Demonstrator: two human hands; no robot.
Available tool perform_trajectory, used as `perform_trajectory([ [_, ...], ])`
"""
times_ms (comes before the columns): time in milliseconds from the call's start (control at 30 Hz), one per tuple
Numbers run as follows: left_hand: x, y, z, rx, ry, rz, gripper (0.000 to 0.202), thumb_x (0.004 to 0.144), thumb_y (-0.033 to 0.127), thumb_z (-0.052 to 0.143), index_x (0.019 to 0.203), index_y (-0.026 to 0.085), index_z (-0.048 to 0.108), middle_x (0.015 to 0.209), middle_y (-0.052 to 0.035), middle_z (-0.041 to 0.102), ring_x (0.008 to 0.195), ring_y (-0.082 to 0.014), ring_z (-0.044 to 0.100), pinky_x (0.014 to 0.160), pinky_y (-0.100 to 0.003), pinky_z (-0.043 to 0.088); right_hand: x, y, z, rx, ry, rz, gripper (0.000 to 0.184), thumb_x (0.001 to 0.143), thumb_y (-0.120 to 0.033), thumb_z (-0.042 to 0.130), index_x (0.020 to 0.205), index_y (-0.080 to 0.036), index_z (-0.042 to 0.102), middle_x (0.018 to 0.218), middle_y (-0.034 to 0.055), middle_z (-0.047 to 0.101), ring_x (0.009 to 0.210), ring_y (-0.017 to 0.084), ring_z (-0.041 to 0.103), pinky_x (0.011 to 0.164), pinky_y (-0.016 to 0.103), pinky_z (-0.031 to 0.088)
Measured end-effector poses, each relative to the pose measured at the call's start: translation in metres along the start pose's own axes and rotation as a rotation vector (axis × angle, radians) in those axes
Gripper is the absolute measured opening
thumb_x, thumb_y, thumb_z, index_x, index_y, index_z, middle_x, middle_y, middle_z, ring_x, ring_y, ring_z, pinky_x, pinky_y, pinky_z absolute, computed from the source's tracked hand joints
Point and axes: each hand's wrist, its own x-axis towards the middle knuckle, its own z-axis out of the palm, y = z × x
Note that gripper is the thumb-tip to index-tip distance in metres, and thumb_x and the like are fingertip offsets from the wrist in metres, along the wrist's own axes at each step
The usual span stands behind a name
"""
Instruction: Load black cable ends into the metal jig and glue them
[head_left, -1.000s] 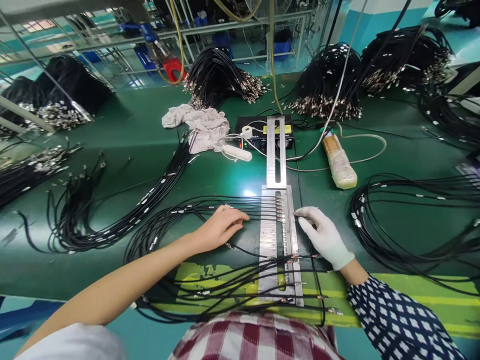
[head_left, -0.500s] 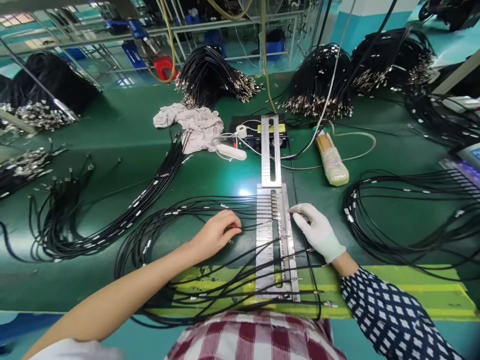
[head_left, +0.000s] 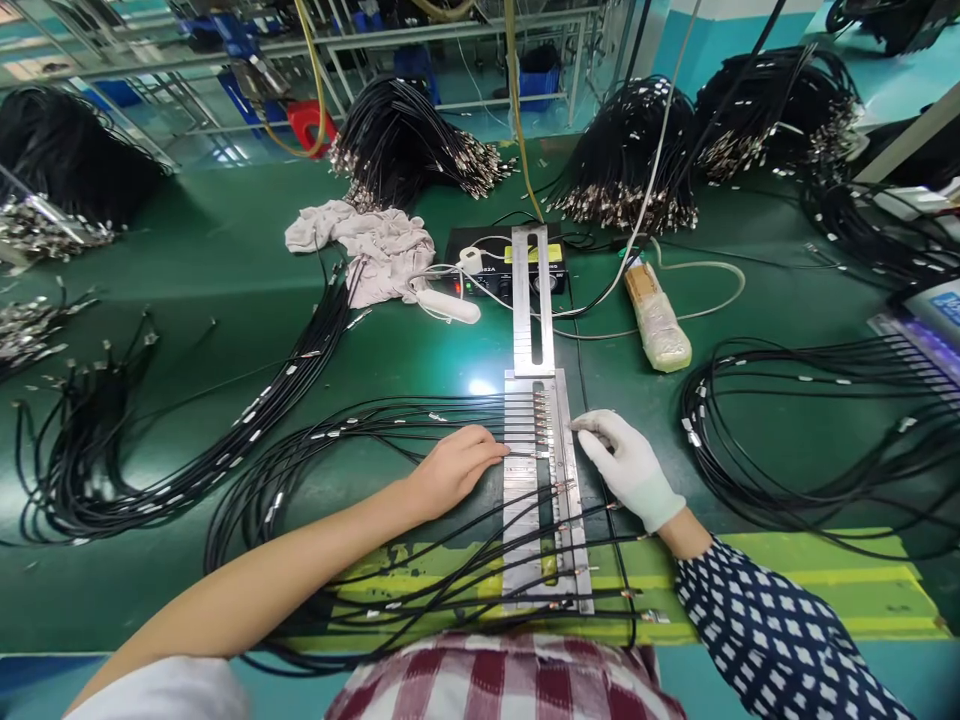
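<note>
My bare left hand (head_left: 466, 465) pinches a black cable (head_left: 523, 453) at the left edge of a grooved metal jig (head_left: 519, 490). The cable's end reaches across the jig toward its central slot. Just above it, several black cables (head_left: 465, 402) lie side by side in the grooves, their metal tips in the slot. At the jig's right edge is my right hand (head_left: 630, 468), in a white glove, with thumb and curled fingertips close together against the metal. More loose cables (head_left: 487, 545) cross the lower part of the jig, their ends sticking out to the right.
A slotted metal bar (head_left: 521, 330) extends from the jig to a black box (head_left: 480, 240) with a lit red light. A crumpled cloth (head_left: 382, 245), a plastic-wrapped tool (head_left: 660, 320) and a cable coil (head_left: 694, 420) lie around. Large cable bundles (head_left: 630, 150) stand along the back.
My left hand has moved right to the jig's edge, bringing the cable over its grooves. My right hand stays at the jig's right side. The view has shifted slightly.
</note>
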Motion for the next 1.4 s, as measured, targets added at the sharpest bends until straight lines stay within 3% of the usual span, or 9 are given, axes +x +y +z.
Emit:
perform_trajectory([
  [433, 0.015, 0.001, 0.004, 0.131, -0.058, 0.066, 0.027, 0.099, 0.01, 0.04, 0.111, 0.015, 0.063, 0.091, -0.0075, 0.062, 0.084, -0.016, 0.057, 0.075, -0.027, 0.052, 0.0, -0.003, -0.002, -0.043, 0.005, -0.012, 0.017, 0.095, -0.027, 0.051, 0.098, -0.025, 0.068, 0.105, 0.0034, 0.067, 0.101, 0.021, 0.063, 0.09, 0.036, 0.05],
  [700, 0.01, -0.001, 0.009, 0.152, -0.041, 0.144, 0.025, 0.098, 0.011, 0.042, 0.112, 0.015, 0.062, 0.098, -0.0094, 0.065, 0.09, -0.0177, 0.058, 0.081, -0.031, 0.052, 0.001, -0.004, -0.001, -0.034, 0.004, -0.015, 0.017, 0.095, -0.025, 0.051, 0.097, -0.025, 0.068, 0.103, 0.0036, 0.068, 0.099, 0.021, 0.063, 0.088, 0.035, 0.05],
  [833, -0.002, 0.002, 0.006, 0.316, -0.014, 0.105, 0.033, 0.096, 0.007, 0.041, 0.119, 0.018, 0.063, 0.12, -0.0146, 0.063, 0.11, -0.0241, 0.057, 0.087, -0.04, 0.05, 0.002, -0.006, -0.002, -0.025, 0.002, -0.022, 0.018, 0.095, -0.026, 0.05, 0.097, -0.025, 0.068, 0.102, 0.004, 0.068, 0.099, 0.021, 0.063, 0.088, 0.036, 0.05],
  [967, -0.008, -0.003, 0.002, 0.275, -0.106, 0.103, 0.042, 0.094, 0.003, 0.039, 0.128, 0.019, 0.058, 0.146, -0.0156, 0.049, 0.137, -0.0275, 0.043, 0.102, -0.047, 0.045, 0.002, -0.006, -0.002, -0.026, 0.0, -0.01, 0.017, 0.096, -0.026, 0.05, 0.097, -0.025, 0.067, 0.103, 0.0037, 0.067, 0.098, 0.021, 0.063, 0.088, 0.036, 0.05],
  [1167, -0.001, -0.006, 0.001, 0.313, -0.242, 0.108, 0.044, 0.091, 0.006, 0.041, 0.129, 0.019, 0.059, 0.148, -0.0165, 0.049, 0.136, -0.028, 0.046, 0.108, -0.051, 0.04, 0.003, 0.0, 0.001, -0.006, -0.007, 0.024, 0.018, 0.096, -0.03, 0.049, 0.098, -0.026, 0.067, 0.104, 0.0037, 0.067, 0.095, 0.021, 0.063, 0.087, 0.036, 0.051],
  [1300, 0.005, 0.0, -0.017, 0.196, -0.268, 0.01, 0.041, 0.096, 0.012, 0.037, 0.128, 0.025, 0.06, 0.146, -0.0096, 0.053, 0.136, -0.025, 0.046, 0.114, -0.051, 0.032, 0.0, 0.002, -0.001, 0.015, -0.004, 0.001, 0.02, 0.097, -0.035, 0.05, 0.099, -0.026, 0.067, 0.105, 0.004, 0.066, 0.099, 0.021, 0.063, 0.089, 0.036, 0.05],
  [1400, -0.005, 0.002, -0.043, 0.099, -0.145, -0.118, 0.031, 0.1, 0.019, 0.039, 0.123, 0.023, 0.059, 0.129, -0.0098, 0.062, 0.126, -0.0219, 0.052, 0.108, -0.043, 0.039, -0.002, 0.002, -0.003, 0.013, -0.004, -0.029, 0.021, 0.097, -0.037, 0.05, 0.099, -0.025, 0.067, 0.105, 0.0048, 0.066, 0.102, 0.022, 0.062, 0.092, 0.037, 0.049],
])
